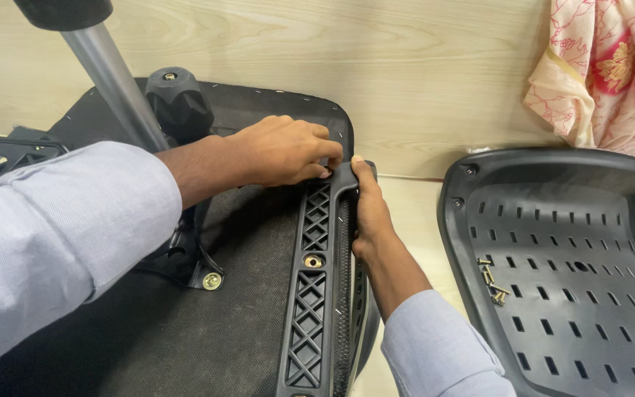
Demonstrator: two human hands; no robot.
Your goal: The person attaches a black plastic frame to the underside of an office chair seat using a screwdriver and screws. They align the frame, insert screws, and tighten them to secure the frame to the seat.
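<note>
Both hands meet at the far end of a black plastic armrest bracket (316, 279) that lies along the right edge of an upturned chair seat (207, 323). Left hand (281, 151) reaches across from the left, fingers curled and pinched together at the bracket's top end, just where a screw hole would sit; whatever they pinch is hidden under the fingertips. Right hand (370, 213) grips the bracket's outer edge from the right, thumb pointing up along the rim, fingers wrapped out of sight beneath.

A brass screw (313, 261) sits in the middle of the bracket's lattice. Another bolt (212, 281) holds the metal base plate to the seat's fabric underside. The silver gas column (112, 81) rises at the upper left, with a black knob (178, 103) beside it, close behind the left wrist.

To the right, well apart, lies a black slotted chair shell (575, 294) with a small heap of loose screws (494, 283) in it. A pink flowered cloth (611, 66) hangs at the upper right against the wooden wall.
</note>
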